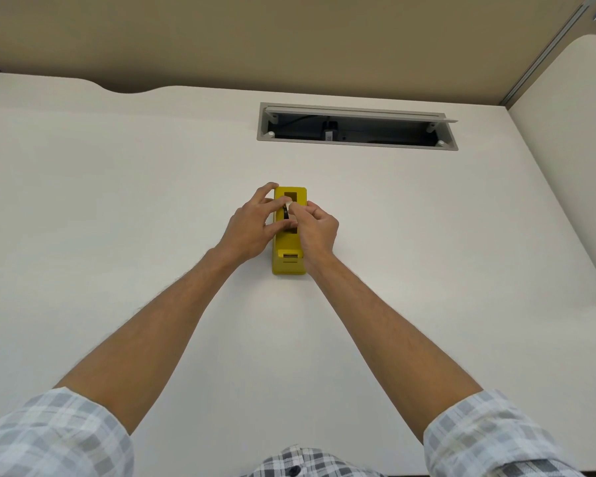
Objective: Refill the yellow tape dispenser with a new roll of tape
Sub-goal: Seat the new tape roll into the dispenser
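Observation:
The yellow tape dispenser (288, 251) stands on the white desk (117, 201), its cutter end toward me. Over its open top slot, both hands hold a roll of tape (286, 212), dark at the core with a white edge showing. My left hand (253, 225) comes in from the left, fingers curled round the roll and one finger reaching along the dispenser's far corner. From the right, my right hand (317, 228) pinches the roll. The hands hide most of the roll and whether it sits fully in the slot.
An open cable tray (356, 127) with a grey frame is sunk into the desk behind the dispenser. A beige partition wall (289, 39) bounds the desk at the back and a second desk surface (572, 149) meets it on the right.

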Demonstrator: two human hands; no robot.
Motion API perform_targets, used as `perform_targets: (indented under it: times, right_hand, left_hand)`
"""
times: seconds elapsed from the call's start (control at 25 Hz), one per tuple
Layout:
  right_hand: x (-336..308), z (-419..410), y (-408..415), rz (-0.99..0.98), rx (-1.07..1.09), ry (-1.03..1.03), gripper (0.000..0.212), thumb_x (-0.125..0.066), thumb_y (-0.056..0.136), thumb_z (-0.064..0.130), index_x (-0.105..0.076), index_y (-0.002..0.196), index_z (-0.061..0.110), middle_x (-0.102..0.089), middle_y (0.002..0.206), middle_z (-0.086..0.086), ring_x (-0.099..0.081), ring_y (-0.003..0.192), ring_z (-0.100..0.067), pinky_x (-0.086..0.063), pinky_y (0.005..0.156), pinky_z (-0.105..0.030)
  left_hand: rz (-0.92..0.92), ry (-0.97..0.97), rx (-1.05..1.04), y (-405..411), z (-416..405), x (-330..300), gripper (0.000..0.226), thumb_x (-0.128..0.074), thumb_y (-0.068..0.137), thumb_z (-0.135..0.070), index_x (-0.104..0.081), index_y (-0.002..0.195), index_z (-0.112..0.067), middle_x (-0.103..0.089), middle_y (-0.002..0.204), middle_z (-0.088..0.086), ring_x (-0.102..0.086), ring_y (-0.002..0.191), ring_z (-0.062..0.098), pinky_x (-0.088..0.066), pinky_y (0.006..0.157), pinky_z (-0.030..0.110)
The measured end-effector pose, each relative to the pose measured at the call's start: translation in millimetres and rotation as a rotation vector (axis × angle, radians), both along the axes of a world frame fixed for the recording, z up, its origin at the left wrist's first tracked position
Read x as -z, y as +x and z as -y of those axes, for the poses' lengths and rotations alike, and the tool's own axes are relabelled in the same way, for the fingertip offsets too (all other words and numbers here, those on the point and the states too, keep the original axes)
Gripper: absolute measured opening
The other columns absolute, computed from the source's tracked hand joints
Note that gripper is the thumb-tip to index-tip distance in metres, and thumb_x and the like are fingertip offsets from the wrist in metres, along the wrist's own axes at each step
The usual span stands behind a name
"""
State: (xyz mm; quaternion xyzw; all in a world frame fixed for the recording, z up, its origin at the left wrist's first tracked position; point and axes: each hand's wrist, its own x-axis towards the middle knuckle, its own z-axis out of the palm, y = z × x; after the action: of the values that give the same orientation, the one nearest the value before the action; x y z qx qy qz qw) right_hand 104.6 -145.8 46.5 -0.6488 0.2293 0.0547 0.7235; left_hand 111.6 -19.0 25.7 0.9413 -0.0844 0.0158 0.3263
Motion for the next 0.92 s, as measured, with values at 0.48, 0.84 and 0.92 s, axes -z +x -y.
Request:
perform_targets:
  times: [0.48,0.84,0.92]
  right_hand:
    - [0.7,-2.0,2.5,0.008,-0.011,-0.038,0.022,-0.082,0.071,0.036,-0.075,0.069,0.016,-0.068,0.12,-0.015,-0.063,0.116,-0.031,-0.054,0.093,-0.052]
    - [-0.6,-1.8,3.0,-0.004,-0.009,-0.059,0.029,-0.083,0.064,0.043,-0.075,0.066,0.015,-0.073,0.109,-0.006,-0.067,0.107,-0.026,-0.056,0.089,-0.051]
    - [-1.7,-1.8,3.4,-0.007,-0.015,-0.061,0.029,-0.083,0.064,0.043,-0.075,0.066,0.015,-0.072,0.113,-0.008,-0.066,0.111,-0.027,-0.055,0.09,-0.051]
  left_hand:
    - [-0.025,0.013,0.011,-1.9,1.1,-7.2,0.042,-0.055,0.094,-0.04,-0.055,0.134,-0.026,-0.028,0.156,-0.003,-0.05,0.127,0.021,-0.047,0.1,0.049]
    - [-0.02,0.012,0.005,-2.5,0.4,-6.9,0.04,-0.056,0.094,-0.041,-0.056,0.132,-0.028,-0.03,0.156,-0.002,-0.052,0.126,0.024,-0.048,0.099,0.048]
    - [-0.022,0.015,0.004,-2.3,0.9,-7.8,0.04,-0.057,0.094,-0.041,-0.057,0.131,-0.028,-0.03,0.156,-0.002,-0.052,0.125,0.023,-0.047,0.099,0.048]
